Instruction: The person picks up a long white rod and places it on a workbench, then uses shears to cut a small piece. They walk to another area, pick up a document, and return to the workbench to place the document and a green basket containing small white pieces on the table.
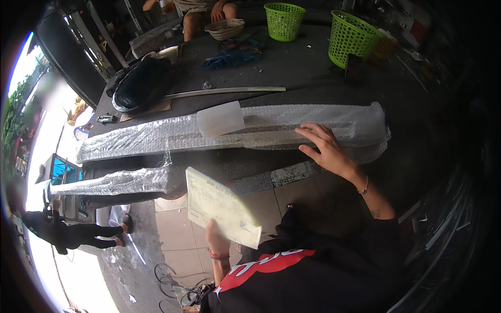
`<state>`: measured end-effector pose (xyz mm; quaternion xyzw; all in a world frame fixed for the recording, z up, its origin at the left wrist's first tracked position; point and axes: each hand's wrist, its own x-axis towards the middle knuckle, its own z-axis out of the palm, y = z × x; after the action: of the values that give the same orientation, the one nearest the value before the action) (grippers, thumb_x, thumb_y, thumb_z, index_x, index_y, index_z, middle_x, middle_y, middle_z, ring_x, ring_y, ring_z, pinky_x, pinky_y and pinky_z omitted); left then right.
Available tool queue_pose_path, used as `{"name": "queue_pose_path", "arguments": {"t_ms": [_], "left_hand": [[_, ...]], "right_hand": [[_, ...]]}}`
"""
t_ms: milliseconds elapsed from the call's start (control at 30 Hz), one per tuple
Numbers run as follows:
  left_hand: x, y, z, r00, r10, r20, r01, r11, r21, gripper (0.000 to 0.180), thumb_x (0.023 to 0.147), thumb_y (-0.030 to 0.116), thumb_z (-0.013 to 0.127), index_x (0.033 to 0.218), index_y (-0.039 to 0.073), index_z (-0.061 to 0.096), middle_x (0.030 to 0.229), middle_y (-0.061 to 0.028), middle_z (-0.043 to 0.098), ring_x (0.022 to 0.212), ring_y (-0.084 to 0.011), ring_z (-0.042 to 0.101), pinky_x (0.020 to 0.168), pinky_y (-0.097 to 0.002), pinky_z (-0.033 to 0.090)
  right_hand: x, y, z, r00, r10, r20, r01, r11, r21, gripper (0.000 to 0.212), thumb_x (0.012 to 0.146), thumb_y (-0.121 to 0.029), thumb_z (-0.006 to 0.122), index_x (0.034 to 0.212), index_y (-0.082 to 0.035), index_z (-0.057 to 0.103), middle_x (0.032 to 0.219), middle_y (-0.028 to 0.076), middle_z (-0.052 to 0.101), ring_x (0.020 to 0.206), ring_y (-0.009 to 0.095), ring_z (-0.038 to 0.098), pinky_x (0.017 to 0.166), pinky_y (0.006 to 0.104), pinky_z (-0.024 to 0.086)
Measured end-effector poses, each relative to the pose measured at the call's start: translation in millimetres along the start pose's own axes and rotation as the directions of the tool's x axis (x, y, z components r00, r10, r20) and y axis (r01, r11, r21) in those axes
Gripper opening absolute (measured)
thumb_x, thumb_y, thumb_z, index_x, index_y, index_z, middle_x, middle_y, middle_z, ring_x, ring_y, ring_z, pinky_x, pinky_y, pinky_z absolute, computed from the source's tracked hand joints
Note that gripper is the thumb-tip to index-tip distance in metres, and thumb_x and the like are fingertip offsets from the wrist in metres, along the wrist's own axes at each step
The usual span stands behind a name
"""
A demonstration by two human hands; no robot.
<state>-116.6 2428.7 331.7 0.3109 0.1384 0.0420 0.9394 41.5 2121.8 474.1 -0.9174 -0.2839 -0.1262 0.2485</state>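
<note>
My left hand (217, 238) grips a pale yellow form pad (219, 206) by its lower edge, tilted in front of my body. Fingers apart and empty, my right hand (327, 149) hovers at or rests on the right part of a long bubble-wrapped package (182, 136); whether it touches cannot be made out. On top of that package lies a blank whitish sheet (222, 119). A second, smaller wrapped bundle (117, 182) juts out to the left, nearer to me.
Behind the package, a thin metal strip (229, 91) and a dark rounded object (143, 83) lie on the dark table (292, 68). Green baskets (284, 22) stand farther back. One person sits across the table; another stands at left. Cables (167, 284) lie on the floor.
</note>
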Motion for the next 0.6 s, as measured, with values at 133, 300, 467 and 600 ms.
{"name": "queue_pose_path", "arguments": {"t_ms": [133,300,467,600], "left_hand": [[37.0,-22.4,2.5,0.876,0.209,0.434,-0.290,0.948,0.129,0.039,0.088,0.028,0.043,0.110,-0.003,0.048,0.099,-0.0177,0.056,0.084,-0.0192,0.053,0.067,-0.0260,0.042],[64.0,-62.3,67.3,0.944,0.240,0.227,-0.325,0.793,0.515,0.033,0.089,0.027,0.047,0.110,0.002,0.053,0.110,-0.0134,0.055,0.103,-0.0242,0.049,0.070,-0.0260,0.045],[87.9,-90.5,144.1,0.902,0.327,0.283,-0.432,0.664,0.610,0.029,0.091,0.019,0.047,0.112,0.000,0.053,0.106,-0.0067,0.056,0.093,-0.0115,0.050,0.077,-0.0238,0.041],[105.0,-98.4,173.9,0.950,0.309,-0.042,-0.222,0.767,0.602,0.032,0.092,0.022,0.045,0.113,-0.002,0.049,0.105,-0.0017,0.054,0.096,-0.0100,0.047,0.082,-0.0242,0.039]], "right_hand": [[25.8,87.3,-27.9,0.979,0.071,0.193,-0.012,0.957,-0.290,0.067,0.079,-0.046,0.055,0.131,-0.008,0.034,0.127,0.015,0.037,0.118,0.032,0.035,0.099,0.0410,0.027],[63.5,147.1,-36.8,0.837,0.080,0.542,-0.042,0.996,-0.082,0.086,0.070,-0.064,0.053,0.129,-0.005,0.034,0.118,0.017,0.047,0.108,0.034,0.046,0.093,0.0404,0.034],[91.5,167.4,-35.6,0.752,-0.003,0.660,-0.013,1.000,0.019,0.085,0.067,-0.068,0.054,0.120,-0.001,0.045,0.112,0.020,0.053,0.101,0.036,0.052,0.086,0.0391,0.041],[96.0,173.3,-33.7,0.656,0.086,0.749,-0.215,0.974,0.076,0.084,0.069,-0.066,0.054,0.115,0.004,0.048,0.110,0.025,0.052,0.104,0.035,0.051,0.088,0.0385,0.040]]}}
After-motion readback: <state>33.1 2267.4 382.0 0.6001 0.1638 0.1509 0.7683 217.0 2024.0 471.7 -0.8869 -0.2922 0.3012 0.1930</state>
